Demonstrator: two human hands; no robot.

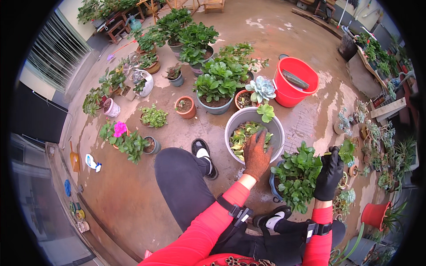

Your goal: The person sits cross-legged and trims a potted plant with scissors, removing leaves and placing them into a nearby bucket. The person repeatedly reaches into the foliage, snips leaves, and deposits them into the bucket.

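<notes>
My left hand (258, 154), in an orange-brown glove, reaches over the rim of a grey plastic bucket (232, 120). Its fingers are apart above the yellowing leaves (242, 134) in there; whether they touch them is hidden. My right hand (328, 173), in a black glove, is closed on the stem of a green leafy cutting (346, 150). It is beside a bushy green potted plant (298, 176) in a blue pot. A light green leaf (266, 113) lies against the bucket's far rim.
A red bucket (288, 99) holding a dark, long object stands beyond the grey bucket. Potted plants (216, 83) crowd ahead, with a blue-grey succulent (262, 89). More pots, including a red one (374, 215), line the right side. A spray bottle (92, 163) lies left.
</notes>
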